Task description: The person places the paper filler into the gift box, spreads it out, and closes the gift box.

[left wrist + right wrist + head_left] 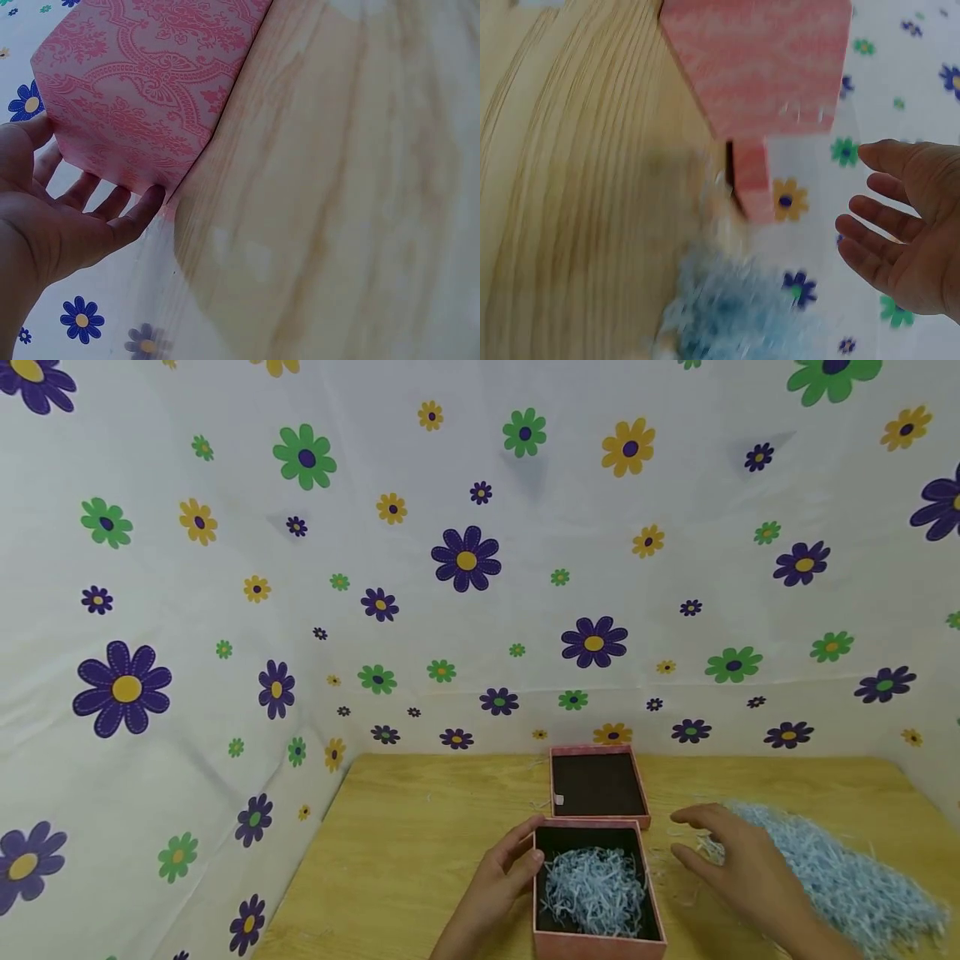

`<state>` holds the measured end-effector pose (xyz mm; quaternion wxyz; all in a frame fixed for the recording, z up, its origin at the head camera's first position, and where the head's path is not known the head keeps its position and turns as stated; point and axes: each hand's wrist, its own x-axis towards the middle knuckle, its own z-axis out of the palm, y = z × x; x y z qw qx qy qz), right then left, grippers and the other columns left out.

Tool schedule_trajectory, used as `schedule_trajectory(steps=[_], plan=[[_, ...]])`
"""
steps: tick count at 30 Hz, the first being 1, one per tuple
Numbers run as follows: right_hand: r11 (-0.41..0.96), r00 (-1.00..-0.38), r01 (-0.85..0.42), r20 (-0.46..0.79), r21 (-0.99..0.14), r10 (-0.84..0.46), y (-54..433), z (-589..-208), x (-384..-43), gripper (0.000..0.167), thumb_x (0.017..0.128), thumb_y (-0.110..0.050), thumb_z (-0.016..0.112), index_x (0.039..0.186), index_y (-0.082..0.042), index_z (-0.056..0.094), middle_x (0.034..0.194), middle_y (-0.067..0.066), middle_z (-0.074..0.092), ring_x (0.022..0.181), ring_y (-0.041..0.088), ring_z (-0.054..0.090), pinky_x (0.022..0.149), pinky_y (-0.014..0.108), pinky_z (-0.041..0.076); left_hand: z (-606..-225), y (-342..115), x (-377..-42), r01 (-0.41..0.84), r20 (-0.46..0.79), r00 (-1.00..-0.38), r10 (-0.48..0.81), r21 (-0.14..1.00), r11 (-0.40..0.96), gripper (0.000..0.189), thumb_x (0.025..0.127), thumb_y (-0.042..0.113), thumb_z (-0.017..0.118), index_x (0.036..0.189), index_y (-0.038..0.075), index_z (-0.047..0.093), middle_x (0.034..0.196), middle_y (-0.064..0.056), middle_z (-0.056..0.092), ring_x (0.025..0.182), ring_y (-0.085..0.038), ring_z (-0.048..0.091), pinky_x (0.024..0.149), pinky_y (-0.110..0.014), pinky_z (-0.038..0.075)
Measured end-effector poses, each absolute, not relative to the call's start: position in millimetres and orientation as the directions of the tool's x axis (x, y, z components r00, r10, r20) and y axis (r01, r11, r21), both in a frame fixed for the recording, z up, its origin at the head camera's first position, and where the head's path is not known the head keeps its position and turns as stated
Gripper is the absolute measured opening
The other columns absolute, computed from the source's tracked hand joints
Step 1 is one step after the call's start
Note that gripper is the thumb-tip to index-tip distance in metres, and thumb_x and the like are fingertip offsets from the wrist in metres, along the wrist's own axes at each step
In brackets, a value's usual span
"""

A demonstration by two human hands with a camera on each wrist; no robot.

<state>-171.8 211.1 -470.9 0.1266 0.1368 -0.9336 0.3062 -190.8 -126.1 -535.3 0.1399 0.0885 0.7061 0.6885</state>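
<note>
A pink patterned box [600, 947] with a black inside stands on the table, with light blue shredded paper [595, 891] in it. My left hand [498, 878] holds the box at its far left corner. In the left wrist view, the fingers [142, 208] of that hand bend against the pink side and the thumb is near the rim. My right hand [738, 862] hovers to the right of the box, thumb and fingers spread and nothing between them. Beside and beneath it lies a long pile of the same shredded paper [847, 881].
The box's lid [597, 783], dark inside up with a small white tag [558, 800], lies directly behind the box. Loose paper shreds are scattered on the wooden table [405, 843]. A white flowered cloth [525, 610] hangs behind and at the left.
</note>
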Motion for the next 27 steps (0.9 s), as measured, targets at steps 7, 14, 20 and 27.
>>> schedule_trajectory(steps=[7, 14, 20, 27], plan=[[0.836, -0.967, -0.214, 0.232, -0.506, -0.107, 273.6, -498.0, -182.2, 0.053, 0.088, -0.025, 0.088, 0.131, 0.001, 0.069, 0.137, 0.036, 0.058, 0.118, 0.061, 0.055, 0.087, 0.076, 0.047, -538.3, -125.5, -190.0, -0.067, -0.076, -0.945, 0.317, 0.997, 0.040, 0.048, 0.109, 0.034, 0.059, 0.157, 0.034, 0.052, 0.167, -0.001, 0.042, 0.155, -0.042, 0.033, 0.110, -0.058, 0.049], [0.877, -0.982, -0.160, 0.160, -0.453, -0.097, 309.9, -529.1, -188.4, 0.074, 0.086, -0.042, 0.087, 0.138, 0.005, 0.062, 0.140, 0.046, 0.048, 0.115, 0.068, 0.051, 0.080, 0.077, 0.047, -536.1, -124.2, -189.2, -0.055, -0.059, -0.942, 0.330, 0.998, 0.022, 0.050, 0.111, 0.029, 0.057, 0.160, 0.026, 0.049, 0.169, -0.003, 0.039, 0.155, -0.044, 0.030, 0.109, -0.058, 0.050], [0.861, -0.993, -0.115, 0.036, -0.495, -0.112, 316.1, -536.9, -190.8, 0.056, 0.093, -0.036, 0.082, 0.129, 0.005, 0.068, 0.125, 0.037, 0.063, 0.104, 0.054, 0.065, 0.074, 0.061, 0.057, -538.2, -124.5, -189.3, -0.052, -0.058, -0.941, 0.333, 0.998, 0.025, 0.050, 0.111, 0.029, 0.056, 0.160, 0.025, 0.049, 0.169, -0.004, 0.038, 0.155, -0.046, 0.030, 0.110, -0.057, 0.050], [0.856, -0.983, -0.102, 0.184, -0.507, -0.008, 307.1, -522.3, -184.0, 0.022, 0.098, -0.017, 0.075, 0.111, 0.001, 0.076, 0.105, 0.025, 0.074, 0.063, 0.024, 0.063, 0.054, 0.042, 0.050, -538.6, -125.1, -189.4, -0.051, -0.052, -0.942, 0.330, 0.999, 0.011, 0.049, 0.111, 0.028, 0.057, 0.159, 0.028, 0.050, 0.169, -0.003, 0.039, 0.155, -0.044, 0.031, 0.110, -0.059, 0.049]])
